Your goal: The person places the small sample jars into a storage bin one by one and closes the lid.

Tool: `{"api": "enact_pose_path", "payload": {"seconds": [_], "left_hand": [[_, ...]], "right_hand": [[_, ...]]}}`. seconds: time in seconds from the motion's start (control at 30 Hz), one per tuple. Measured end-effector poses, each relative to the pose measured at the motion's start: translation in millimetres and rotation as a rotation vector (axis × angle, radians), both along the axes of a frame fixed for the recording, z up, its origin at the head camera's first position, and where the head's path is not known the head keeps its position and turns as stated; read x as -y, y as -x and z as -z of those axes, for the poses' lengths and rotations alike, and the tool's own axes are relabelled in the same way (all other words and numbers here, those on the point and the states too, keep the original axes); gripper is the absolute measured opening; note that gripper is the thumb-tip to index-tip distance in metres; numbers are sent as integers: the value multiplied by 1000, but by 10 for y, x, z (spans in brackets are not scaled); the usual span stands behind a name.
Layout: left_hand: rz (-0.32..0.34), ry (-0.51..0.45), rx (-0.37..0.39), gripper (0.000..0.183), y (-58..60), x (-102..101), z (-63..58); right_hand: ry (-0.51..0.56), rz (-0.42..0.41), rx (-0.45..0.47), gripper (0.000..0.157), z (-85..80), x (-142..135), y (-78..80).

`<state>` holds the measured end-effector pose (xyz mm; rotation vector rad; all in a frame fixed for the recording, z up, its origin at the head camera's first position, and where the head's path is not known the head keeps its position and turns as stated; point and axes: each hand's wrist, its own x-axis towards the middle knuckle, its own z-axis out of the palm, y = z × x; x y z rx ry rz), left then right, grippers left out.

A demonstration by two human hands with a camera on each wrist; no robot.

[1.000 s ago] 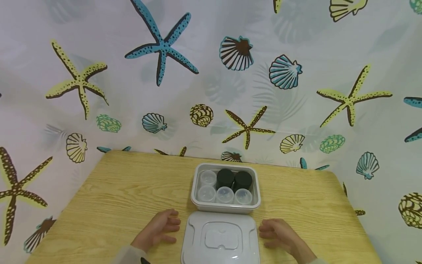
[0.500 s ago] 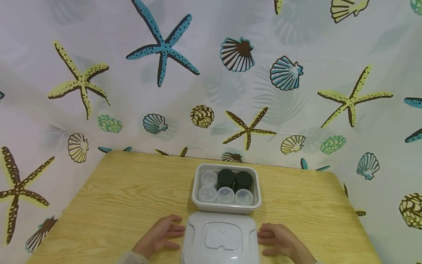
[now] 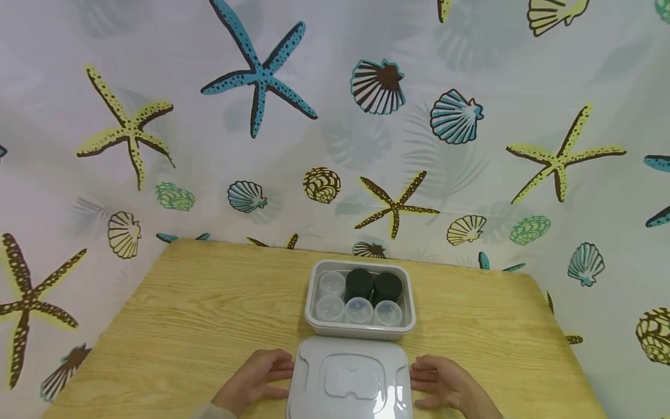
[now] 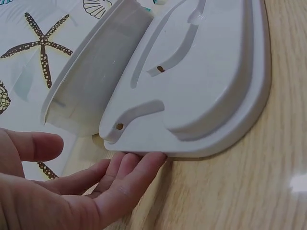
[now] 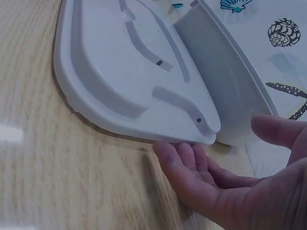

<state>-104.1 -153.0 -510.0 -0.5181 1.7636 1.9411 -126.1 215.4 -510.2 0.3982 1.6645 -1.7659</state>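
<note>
A white plastic lid (image 3: pixel 350 372) with raised ridges lies on the table in front of a white box. My left hand (image 3: pixel 257 378) is at the lid's left edge; in the left wrist view its fingertips (image 4: pixel 152 163) touch the rim from the side, thumb held apart. On the opposite side my right hand (image 3: pixel 445 383) mirrors it, its fingertips (image 5: pixel 165 151) touching the lid's right edge, the thumb (image 5: pixel 276 129) away from it. Neither hand wraps round the lid. The lid's near edge runs out of the head view.
Just beyond the lid stands the open white box (image 3: pixel 358 333). Inside it are several clear round cups (image 3: pixel 358 311) and two black round-topped containers (image 3: pixel 387 287). The wooden table (image 3: pixel 220 291) backs onto a curtain (image 3: pixel 335 128) with starfish and shells.
Both hands have closed in slightly and lowered towards the lid's sides, from a small gap to its edges. A bright reflection on the lid's near part has grown. The box has not moved.
</note>
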Motion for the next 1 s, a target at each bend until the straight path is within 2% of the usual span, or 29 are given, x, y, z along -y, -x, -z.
{"api": "enact_pose_path", "payload": {"seconds": [0.1,0.27,0.47,0.67,0.87,1.0], "left_hand": [[26,-9,-16,30,-18,-9,9],[76,-52,-68,31,-34,-11,44],[69,-48,-70,30,-48,-35,79],[95,-19,-73,35,-42,-66,78],[178,-3,-122,39,-52,-88,111],[160,65,-99,37,-54,-131,121]], "right_hand": [[11,-25,-21,19,-3,3,-24],[-36,-87,-71,19,-24,36,-64],[-106,-51,-78,18,-23,73,-73],[-144,-12,-72,30,-35,87,-92],[-183,-21,-104,41,-47,111,-134],[-160,-11,-89,44,-29,124,-160]]}}
